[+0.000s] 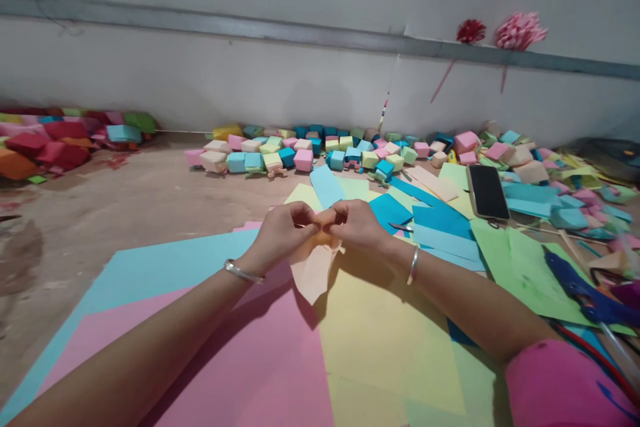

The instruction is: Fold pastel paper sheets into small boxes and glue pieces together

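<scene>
My left hand and my right hand meet in the middle of the view, fingers pinched on the top of a folded peach paper piece. The paper hangs down between the wrists, above the floor. Each wrist wears a silver bangle. Beneath the hands lie large coloured sheets: pink, light blue and yellow.
A row of folded paper cubes runs along the wall. A black phone rests on blue and green sheets at the right. A blue glue gun lies at far right. Red paper boxes pile at far left.
</scene>
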Motion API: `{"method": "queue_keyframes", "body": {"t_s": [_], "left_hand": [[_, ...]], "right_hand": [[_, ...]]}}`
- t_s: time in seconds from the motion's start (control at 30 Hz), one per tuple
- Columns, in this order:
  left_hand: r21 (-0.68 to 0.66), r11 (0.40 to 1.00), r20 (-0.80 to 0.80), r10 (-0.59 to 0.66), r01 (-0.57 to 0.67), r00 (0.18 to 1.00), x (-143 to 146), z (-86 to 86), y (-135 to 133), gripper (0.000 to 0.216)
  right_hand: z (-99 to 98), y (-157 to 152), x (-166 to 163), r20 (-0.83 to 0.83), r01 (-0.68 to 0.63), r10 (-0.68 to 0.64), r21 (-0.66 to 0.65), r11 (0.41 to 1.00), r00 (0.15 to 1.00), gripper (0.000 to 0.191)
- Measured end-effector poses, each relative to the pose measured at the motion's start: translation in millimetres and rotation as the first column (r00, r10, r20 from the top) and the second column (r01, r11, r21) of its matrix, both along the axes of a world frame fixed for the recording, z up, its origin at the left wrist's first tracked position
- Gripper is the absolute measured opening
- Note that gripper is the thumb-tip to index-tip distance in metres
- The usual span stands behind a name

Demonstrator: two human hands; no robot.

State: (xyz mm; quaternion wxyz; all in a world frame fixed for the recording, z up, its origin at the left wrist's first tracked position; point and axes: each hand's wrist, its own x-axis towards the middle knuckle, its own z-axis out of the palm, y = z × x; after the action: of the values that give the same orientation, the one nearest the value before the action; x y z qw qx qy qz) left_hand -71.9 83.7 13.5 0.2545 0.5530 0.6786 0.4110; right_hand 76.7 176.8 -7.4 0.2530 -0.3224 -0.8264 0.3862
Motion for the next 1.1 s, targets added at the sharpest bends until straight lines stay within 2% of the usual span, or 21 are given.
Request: {"method": "queue_keyframes", "body": {"t_s": [0.13, 0.2, 0.37, 0.5, 0.63, 0.8, 0.9, 1.0, 1.1], "left_hand": [[0.012, 1.0, -0.098, 0.03, -0.029, 0.995, 0.7, -7.9, 0.3, 0.017], [0.029, 0.999, -0.115, 0.02, -0.017, 0.993, 0.0, -10.3, 0.6, 0.014], [0.02, 0.998, -0.049, -0.065, 0.066, 0.997, -2.2, -16.3, 2.0, 0.005], [-0.011, 0.997, -0.034, -0.082, 0.082, 0.996, -3.6, -15.7, 2.0, 0.008], [-0.043, 0.997, -0.064, -0.07, 0.068, 0.995, -4.6, -9.7, 1.7, 0.018], [-0.072, 0.997, -0.056, -0.006, 0.002, 0.998, -1.5, -3.9, 2.1, 0.015], [-0.115, 0.993, -0.055, -0.038, 0.032, 0.998, 0.6, -2.6, 1.3, 0.019], [-0.168, 0.983, -0.14, -0.103, 0.079, 0.985, 1.2, -2.6, 0.1, 0.022], [-0.172, 0.983, -0.279, -0.116, 0.069, 0.953, 1.2, -4.6, -0.4, 0.023]], "right_hand": [[-1.0, -3.7, -0.4, -0.064, -0.066, 0.066, -0.001, 0.998, 0.996, 0.003], [-2.4, -4.1, -0.3, -0.114, -0.091, 0.09, -0.002, 0.996, 0.989, 0.01], [-8.4, 0.4, -0.6, -0.116, -0.109, 0.104, -0.04, 0.993, 0.988, 0.015], [-12.1, 3.6, -0.6, -0.122, -0.111, 0.105, -0.038, 0.993, 0.987, 0.018], [-9.8, 1.3, 0.7, -0.077, -0.108, 0.112, 0.063, 0.992, 0.991, 0.023], [-3.4, -5.8, 3.0, -0.016, -0.111, 0.117, 0.206, 0.972, 0.993, 0.023], [-4.0, -8.0, 3.1, 0.025, -0.137, 0.135, 0.271, 0.953, 0.99, 0.022], [-6.2, -8.3, 2.5, 0.066, -0.158, 0.144, 0.343, 0.926, 0.987, 0.02], [-0.8, -7.7, 3.7, 0.148, -0.225, 0.181, 0.378, 0.898, 0.972, 0.02]]}}
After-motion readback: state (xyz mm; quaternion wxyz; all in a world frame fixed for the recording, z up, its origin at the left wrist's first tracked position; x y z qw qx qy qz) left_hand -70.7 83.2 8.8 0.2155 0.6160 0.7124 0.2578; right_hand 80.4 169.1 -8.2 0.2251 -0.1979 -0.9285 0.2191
